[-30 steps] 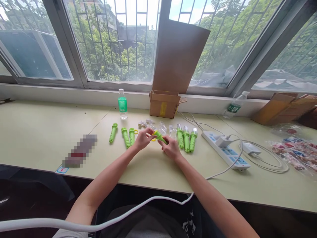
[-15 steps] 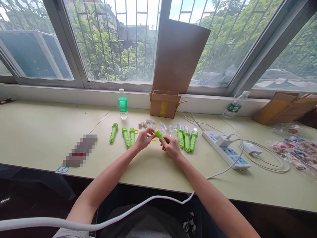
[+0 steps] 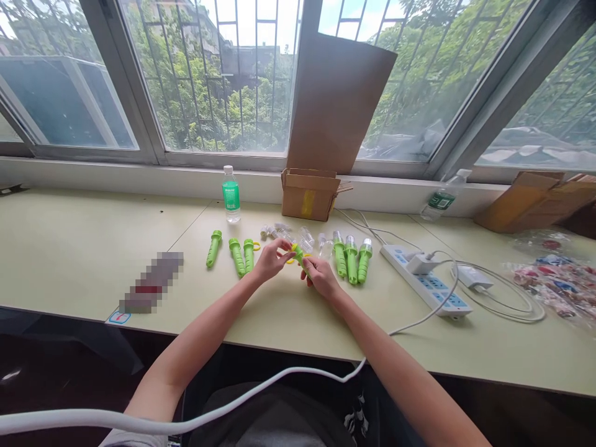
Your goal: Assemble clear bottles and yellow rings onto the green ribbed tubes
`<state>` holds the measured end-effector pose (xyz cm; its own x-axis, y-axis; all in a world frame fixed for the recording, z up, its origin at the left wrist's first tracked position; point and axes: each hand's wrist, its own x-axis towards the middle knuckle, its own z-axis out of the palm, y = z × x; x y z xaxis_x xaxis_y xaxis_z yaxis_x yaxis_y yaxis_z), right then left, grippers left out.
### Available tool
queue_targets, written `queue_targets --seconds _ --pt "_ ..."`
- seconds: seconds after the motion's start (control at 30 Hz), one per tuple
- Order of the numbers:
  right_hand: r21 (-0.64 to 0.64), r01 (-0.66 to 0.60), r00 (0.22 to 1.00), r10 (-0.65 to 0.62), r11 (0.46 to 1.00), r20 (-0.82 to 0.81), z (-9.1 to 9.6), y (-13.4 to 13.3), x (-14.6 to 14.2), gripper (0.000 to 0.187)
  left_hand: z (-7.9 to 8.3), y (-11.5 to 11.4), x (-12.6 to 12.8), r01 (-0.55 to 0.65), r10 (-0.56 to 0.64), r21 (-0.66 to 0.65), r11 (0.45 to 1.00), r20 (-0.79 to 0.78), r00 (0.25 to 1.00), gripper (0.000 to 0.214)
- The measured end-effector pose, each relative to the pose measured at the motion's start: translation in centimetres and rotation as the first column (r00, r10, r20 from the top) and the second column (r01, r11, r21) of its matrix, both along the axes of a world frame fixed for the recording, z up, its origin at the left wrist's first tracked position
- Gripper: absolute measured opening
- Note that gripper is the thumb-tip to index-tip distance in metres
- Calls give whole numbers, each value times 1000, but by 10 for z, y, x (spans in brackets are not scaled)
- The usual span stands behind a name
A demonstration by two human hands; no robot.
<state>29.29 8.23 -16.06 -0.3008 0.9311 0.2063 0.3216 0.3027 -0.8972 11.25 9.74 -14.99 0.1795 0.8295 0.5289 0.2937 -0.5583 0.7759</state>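
Note:
My right hand [image 3: 321, 277] grips a small green tube-shaped toy [image 3: 300, 254] by its body. My left hand [image 3: 270, 259] pinches the yellow end of the same toy. Three green tubes [image 3: 236, 256] lie on the table to the left of my hands. Three more green tubes with clear tops [image 3: 351, 259] lie to the right. Several small clear caps [image 3: 305, 236] are scattered just behind my hands.
A green-labelled water bottle [image 3: 230, 195] and an open cardboard box [image 3: 308, 194] stand by the window sill. A white power strip [image 3: 426, 279] with a plugged charger and cables lies to the right. Plastic bags of coloured items [image 3: 554, 280] sit far right.
Both hands have shifted slightly away from me with the toy, and the right hand has turned it a little. The tubes on the table have not moved.

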Motion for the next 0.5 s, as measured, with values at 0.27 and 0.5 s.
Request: queue_targets --seconds 0.27,0.5 --pt "-169 -96 986 70 981 -151 3 0 2 47 -4 0 0 -19 21 44 999 -44 999 32" --pt "-150 -97 975 63 984 -214 4 -4 -1 40 -2 -2 4 -3 6 107 994 -25 1000 26"
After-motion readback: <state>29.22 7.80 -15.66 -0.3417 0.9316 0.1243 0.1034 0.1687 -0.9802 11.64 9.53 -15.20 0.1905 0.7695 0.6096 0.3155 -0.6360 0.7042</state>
